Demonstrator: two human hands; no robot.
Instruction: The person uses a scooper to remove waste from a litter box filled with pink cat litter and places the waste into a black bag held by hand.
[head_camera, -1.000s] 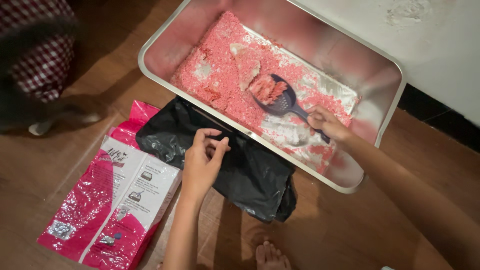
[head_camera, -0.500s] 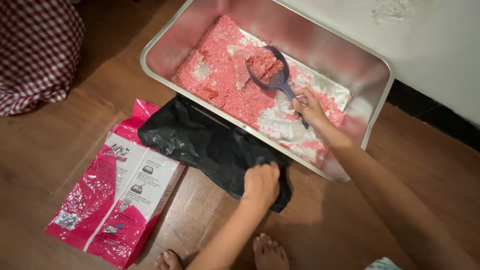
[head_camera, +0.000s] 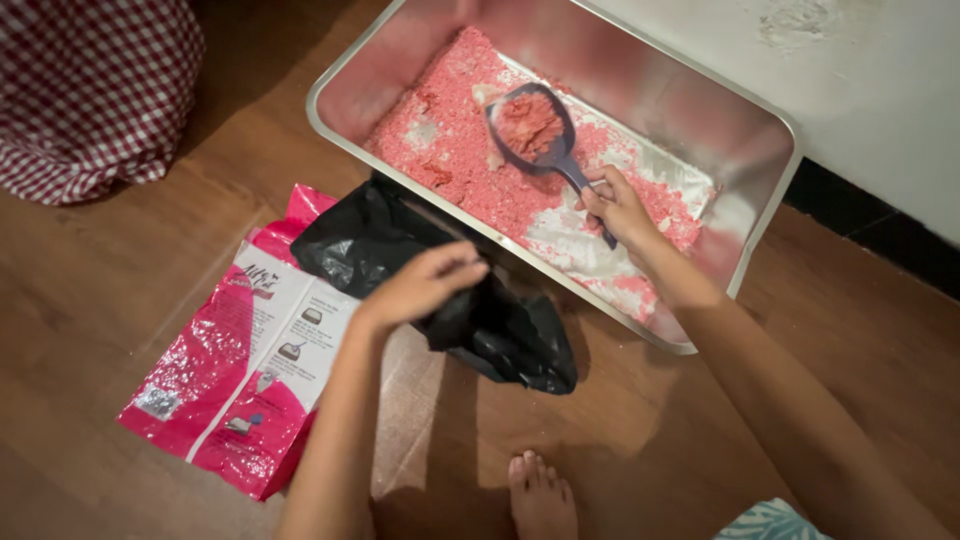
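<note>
A steel tray (head_camera: 770, 215) on the wooden floor holds pink granular litter (head_camera: 455, 150). My right hand (head_camera: 615, 205) grips the handle of a dark slotted scoop (head_camera: 535, 130), which carries a heap of pink litter above the tray. My left hand (head_camera: 425, 283) pinches the upper edge of a black plastic bag (head_camera: 500, 330) that lies just in front of the tray's near rim and lifts it off the floor.
A pink and white litter bag (head_camera: 250, 370) lies flat on the floor to the left. A red checked cloth bundle (head_camera: 90, 90) sits at the top left. My bare foot (head_camera: 540, 495) is at the bottom edge. A white wall (head_camera: 880, 90) runs behind the tray.
My left hand went from the bag's right end to its top edge and raised it. The scoop lifted out of the litter with a load and shifted slightly left.
</note>
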